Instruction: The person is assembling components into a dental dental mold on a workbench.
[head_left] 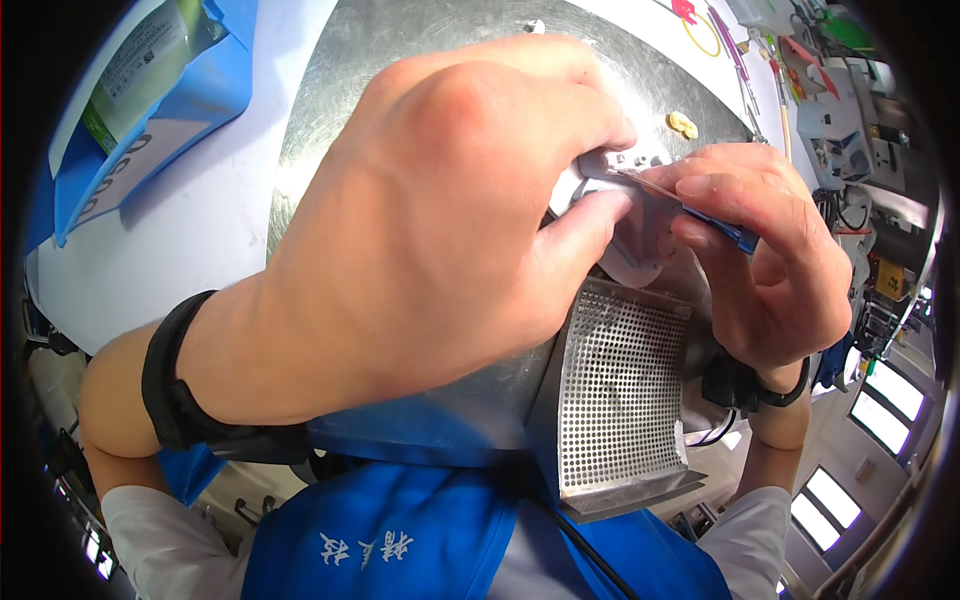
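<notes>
At the centre of the frame, my left hand is pinching a small white plastic part between thumb and fingers. My right hand, at centre right, is gripping a thin blue-handled tool against it, above the perforated metal plate.

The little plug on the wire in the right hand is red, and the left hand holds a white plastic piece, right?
Not quite. The head view shows the plug in the right hand is blue, not red. The left hand does hold the white plastic piece.
</notes>
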